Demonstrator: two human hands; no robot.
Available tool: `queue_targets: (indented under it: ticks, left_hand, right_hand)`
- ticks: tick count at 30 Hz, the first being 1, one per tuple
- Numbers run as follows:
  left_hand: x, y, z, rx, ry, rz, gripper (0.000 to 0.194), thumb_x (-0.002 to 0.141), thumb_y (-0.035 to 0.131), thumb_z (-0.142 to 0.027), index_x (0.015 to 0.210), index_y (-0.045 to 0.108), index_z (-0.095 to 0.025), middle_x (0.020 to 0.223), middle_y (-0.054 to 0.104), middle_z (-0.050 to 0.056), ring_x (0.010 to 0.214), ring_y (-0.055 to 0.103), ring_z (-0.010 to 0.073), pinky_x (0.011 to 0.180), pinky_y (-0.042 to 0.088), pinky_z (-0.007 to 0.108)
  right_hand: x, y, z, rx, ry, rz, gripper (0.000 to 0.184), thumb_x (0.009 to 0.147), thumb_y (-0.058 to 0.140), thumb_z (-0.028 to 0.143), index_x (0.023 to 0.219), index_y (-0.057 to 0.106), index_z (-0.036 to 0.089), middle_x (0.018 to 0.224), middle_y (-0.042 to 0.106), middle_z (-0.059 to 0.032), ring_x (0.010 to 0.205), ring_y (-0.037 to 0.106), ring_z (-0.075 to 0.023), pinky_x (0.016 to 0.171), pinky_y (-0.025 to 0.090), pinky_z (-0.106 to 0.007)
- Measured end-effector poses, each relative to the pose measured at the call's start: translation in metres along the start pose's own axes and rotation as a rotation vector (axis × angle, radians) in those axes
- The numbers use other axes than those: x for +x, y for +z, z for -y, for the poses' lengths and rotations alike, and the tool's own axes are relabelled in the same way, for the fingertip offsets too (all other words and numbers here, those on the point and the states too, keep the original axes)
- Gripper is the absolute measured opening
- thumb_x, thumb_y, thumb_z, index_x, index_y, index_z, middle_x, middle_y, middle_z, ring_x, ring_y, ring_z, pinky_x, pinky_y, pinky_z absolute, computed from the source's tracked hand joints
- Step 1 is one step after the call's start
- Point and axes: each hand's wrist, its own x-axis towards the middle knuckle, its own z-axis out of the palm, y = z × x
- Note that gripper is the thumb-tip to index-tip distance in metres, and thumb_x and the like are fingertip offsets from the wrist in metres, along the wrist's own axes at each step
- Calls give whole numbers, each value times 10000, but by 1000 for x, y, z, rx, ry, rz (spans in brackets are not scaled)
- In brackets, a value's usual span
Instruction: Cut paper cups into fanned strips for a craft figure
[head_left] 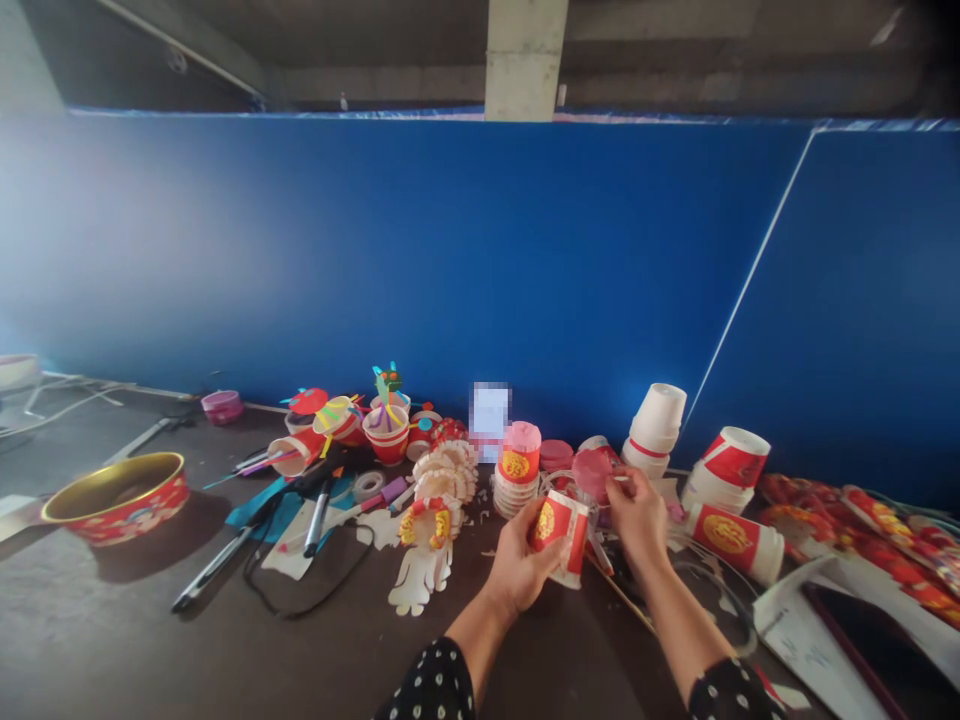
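My left hand is wrapped around a red and white paper cup with a gold design, held tilted above the table. To its right, my right hand has its thumb and fingers pinched together, and what they hold is too small to make out. Just beside those fingertips is a round pink piece; I cannot tell whether they touch it. Behind my left hand stands a stack of cups with a pink top.
A cut-paper dragon-like chain, markers and a tape roll lie left of my hands. Farther left stands a red and gold bowl. More stacked cups, a lying cup and a phone are on the right. A blue partition rises behind.
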Motion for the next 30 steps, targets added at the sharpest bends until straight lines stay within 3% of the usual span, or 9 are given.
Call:
queue_targets:
  ticks: [7,14,17,22,26,30]
  left_hand:
    - [-1,1,-7,56,8,-8,525,648,658,-348,1083,522,-85,937,608,94,842,548,213,745,438,291]
    - [-1,0,-7,66,17,-18,522,658,644,-347,1091,513,-86,938,606,92,830,541,206,738,438,294]
    - [-1,0,-7,85,3,-23,521,655,646,-346,1085,514,-83,940,608,93,838,540,210,733,436,290]
    - [-1,0,-8,110,8,-38,522,657,647,-340,1095,514,-89,928,610,82,830,543,203,735,435,286]
    - [-1,0,-9,116,12,-47,489,661,644,-324,1078,529,-95,923,618,80,837,547,210,753,431,291]
    - [-1,-1,-8,103,-4,-49,481,667,640,-322,1074,528,-90,933,616,85,841,546,212,754,431,292]
  right_hand:
    - [38,23,28,-158,4,63,253,749,442,314,864,628,187,823,679,-54,729,612,-195,601,400,-251]
    - [60,43,34,-342,64,148,295,771,468,366,946,626,189,841,665,-90,742,611,-229,567,403,-276]
    - [62,44,36,-396,33,202,297,800,464,391,962,615,194,877,649,-95,795,605,-233,614,427,-291]
    - [57,40,41,-419,-167,349,253,872,442,314,1071,537,191,1115,541,-70,940,545,-183,793,446,-359]
    - [51,41,40,-443,-221,509,265,854,489,289,1091,516,172,1104,537,-60,917,555,-180,768,472,-368]
    - [50,38,39,-430,-231,533,267,855,489,288,1094,513,171,1104,535,-61,915,556,-179,765,474,-367]
